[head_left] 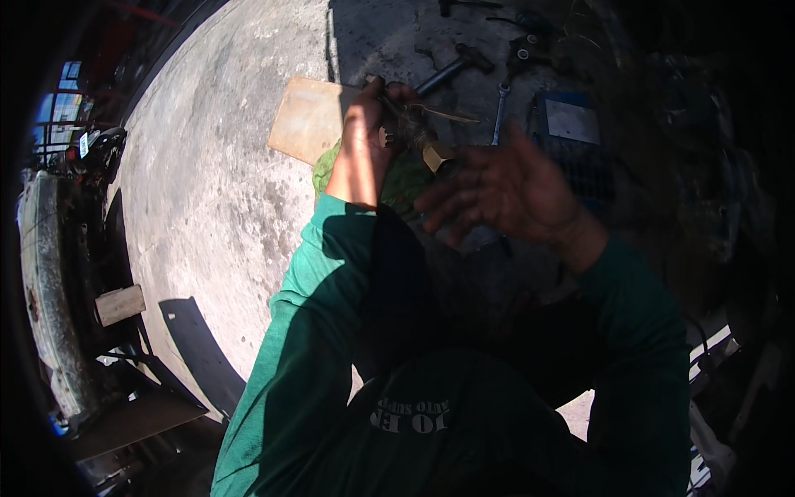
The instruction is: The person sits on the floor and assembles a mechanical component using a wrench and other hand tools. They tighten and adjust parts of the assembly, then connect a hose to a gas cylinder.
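Note:
My left hand [364, 137] is raised and closed around a small greasy metal part [414, 132] with a brass-coloured end [438, 156]. My right hand [505, 186] hovers just right of that part, fingers spread and palm toward it, holding nothing. Both arms wear green long sleeves. A green rag [327, 170] shows under the left wrist. Much of the part is hidden by my fingers and by deep shadow.
A flat brown board [306, 116] lies on the concrete floor [215, 190] beyond my hands. A hammer [454, 68], a wrench [500, 112] and a dark blue box [571, 124] sit in shadow at the top right. A wooden block [120, 304] and machinery stand left.

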Demonstrator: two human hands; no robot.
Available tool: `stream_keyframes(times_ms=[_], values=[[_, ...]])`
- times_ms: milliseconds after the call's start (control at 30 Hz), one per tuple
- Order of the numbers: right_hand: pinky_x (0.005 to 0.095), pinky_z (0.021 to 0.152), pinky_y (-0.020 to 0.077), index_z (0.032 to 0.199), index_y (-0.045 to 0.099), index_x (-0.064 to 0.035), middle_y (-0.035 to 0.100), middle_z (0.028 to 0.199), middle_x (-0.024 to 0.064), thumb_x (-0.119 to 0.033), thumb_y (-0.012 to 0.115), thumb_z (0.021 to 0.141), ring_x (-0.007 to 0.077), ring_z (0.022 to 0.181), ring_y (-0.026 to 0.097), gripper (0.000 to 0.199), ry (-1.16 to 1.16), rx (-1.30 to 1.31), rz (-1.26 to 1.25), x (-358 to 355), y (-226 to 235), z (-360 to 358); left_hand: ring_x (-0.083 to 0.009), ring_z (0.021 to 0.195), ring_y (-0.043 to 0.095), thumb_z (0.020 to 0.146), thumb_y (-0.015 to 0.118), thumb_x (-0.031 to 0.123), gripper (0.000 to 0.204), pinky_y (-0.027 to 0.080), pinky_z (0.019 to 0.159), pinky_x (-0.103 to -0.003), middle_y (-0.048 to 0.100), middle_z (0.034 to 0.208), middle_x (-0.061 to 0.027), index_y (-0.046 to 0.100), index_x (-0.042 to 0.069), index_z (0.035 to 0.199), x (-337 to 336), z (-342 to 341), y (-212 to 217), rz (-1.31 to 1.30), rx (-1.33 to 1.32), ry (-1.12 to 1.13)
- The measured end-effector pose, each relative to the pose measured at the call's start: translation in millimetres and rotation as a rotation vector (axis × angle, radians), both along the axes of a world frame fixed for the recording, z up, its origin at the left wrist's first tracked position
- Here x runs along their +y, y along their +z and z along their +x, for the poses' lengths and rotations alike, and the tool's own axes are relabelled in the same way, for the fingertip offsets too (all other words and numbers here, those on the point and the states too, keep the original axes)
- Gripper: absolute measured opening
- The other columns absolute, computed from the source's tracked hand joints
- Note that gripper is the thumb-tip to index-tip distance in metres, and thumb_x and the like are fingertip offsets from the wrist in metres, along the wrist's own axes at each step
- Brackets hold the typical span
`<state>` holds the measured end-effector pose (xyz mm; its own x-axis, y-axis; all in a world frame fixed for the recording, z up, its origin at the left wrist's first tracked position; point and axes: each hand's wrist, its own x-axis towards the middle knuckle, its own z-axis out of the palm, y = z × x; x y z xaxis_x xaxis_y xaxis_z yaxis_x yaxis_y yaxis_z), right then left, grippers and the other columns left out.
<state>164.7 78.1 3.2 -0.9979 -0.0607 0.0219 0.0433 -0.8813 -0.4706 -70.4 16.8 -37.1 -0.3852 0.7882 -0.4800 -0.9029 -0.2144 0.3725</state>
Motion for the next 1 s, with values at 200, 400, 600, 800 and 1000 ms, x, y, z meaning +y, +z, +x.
stream_keyframes(times_ms=[200, 400, 600, 800, 1000], values=[[0.0496, 0.085, 0.0597, 0.143, 0.044, 0.0055, 0.065, 0.122, 0.0317, -0.076, 0.022, 0.098, 0.0398, 0.108, 0.069, 0.096, 0.035, -0.049, -0.023, 2.0, -7.6, 2.5, -0.0152, 0.065, 0.052, 0.106, 0.05, 0.029, 0.032, 0.047, 0.061, -0.03, 0.048, 0.072, -0.0025, 0.044, 0.008, 0.083, 10.9, -9.2, -13.8, -0.024, 0.058, 0.0], [0.0471, 0.079, 0.0605, 0.141, 0.047, 0.0043, 0.068, 0.116, 0.0277, -0.077, 0.022, 0.097, 0.0356, 0.102, 0.071, 0.096, 0.031, -0.126, 0.091, 2.3, -3.0, 0.1, -0.0165, 0.064, 0.05, 0.109, 0.043, 0.027, 0.027, 0.051, 0.061, -0.034, 0.047, 0.074, -0.0051, 0.043, 0.006, 0.091, 13.2, -26.6, -25.9, 0.071, -0.018, -0.08], [0.0441, 0.074, 0.0604, 0.131, 0.056, 0.0004, 0.071, 0.107, 0.0217, -0.06, 0.035, 0.103, 0.0303, 0.095, 0.073, 0.07, -0.026, -0.257, 0.183, -2.8, 1.9, 2.8, -0.0137, 0.061, 0.048, 0.108, 0.044, 0.031, 0.029, 0.049, 0.062, -0.029, 0.047, 0.075, -0.0018, 0.047, 0.008, 0.093, 21.2, -15.7, -14.3, -0.028, 0.075, -0.038], [0.0447, 0.074, 0.0605, 0.126, 0.058, -0.0004, 0.072, 0.104, 0.02, -0.048, 0.041, 0.105, 0.0292, 0.091, 0.073, 0.055, -0.029, -0.285, 0.243, -10.0, -14.1, 0.9, -0.0133, 0.062, 0.048, 0.108, 0.045, 0.03, 0.026, 0.049, 0.062, -0.03, 0.047, 0.076, -0.0014, 0.049, 0.007, 0.095, 22.8, -16.8, -14.8, 0.013, 0.114, -0.056], [0.0447, 0.076, 0.0609, 0.137, 0.05, -0.0003, 0.07, 0.108, 0.0215, -0.055, 0.038, 0.105, 0.0333, 0.094, 0.072, 0.065, 0.035, -0.267, 0.089, 5.9, -13.0, -1.5, -0.0163, 0.065, 0.049, 0.108, 0.046, 0.027, 0.022, 0.051, 0.062, -0.032, 0.051, 0.081, -0.0056, 0.049, 0.007, 0.099, 19.9, -16.6, -16.5, 0.022, 0.012, -0.03]])
